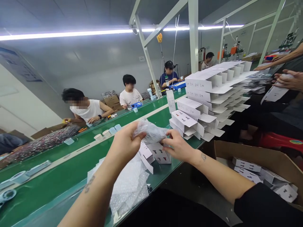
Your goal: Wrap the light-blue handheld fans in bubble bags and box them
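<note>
A bundle in bubble wrap [151,131] is held up over the green bench, and what it encloses cannot be made out. My left hand [129,138] grips its left end with thumb and fingers. At the right end, my right hand [177,145] has its fingers closed on the wrap. Just below lies a white printed box [159,154] with an open flap, partly hidden by the bundle and my right fingers. Loose bubble wrap sheets [129,176] are piled beneath my left forearm.
Stacked open white boxes [201,85] rise at the right of the bench. A cardboard carton [220,151] with several printed boxes stands lower right. Pale blue parts [115,130] line the green belt [82,160]. Co-workers sit across; another person's hands [288,80] are at far right.
</note>
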`<act>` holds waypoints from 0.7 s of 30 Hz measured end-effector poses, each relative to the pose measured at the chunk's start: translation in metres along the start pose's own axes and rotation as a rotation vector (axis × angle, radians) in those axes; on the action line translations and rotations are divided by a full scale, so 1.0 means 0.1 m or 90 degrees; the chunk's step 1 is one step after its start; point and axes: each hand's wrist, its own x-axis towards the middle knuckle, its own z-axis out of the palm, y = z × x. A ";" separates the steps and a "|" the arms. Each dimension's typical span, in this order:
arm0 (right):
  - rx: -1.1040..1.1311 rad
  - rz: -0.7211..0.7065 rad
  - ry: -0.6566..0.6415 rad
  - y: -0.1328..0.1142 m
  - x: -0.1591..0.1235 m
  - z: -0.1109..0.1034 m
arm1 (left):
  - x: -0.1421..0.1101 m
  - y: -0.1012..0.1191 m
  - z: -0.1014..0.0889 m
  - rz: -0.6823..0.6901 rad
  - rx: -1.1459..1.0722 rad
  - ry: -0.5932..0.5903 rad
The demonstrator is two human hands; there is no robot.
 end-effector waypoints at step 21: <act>0.165 0.119 -0.229 0.30 0.32 0.11 | 1.06 0.61 -0.15 0.059 0.501 -0.443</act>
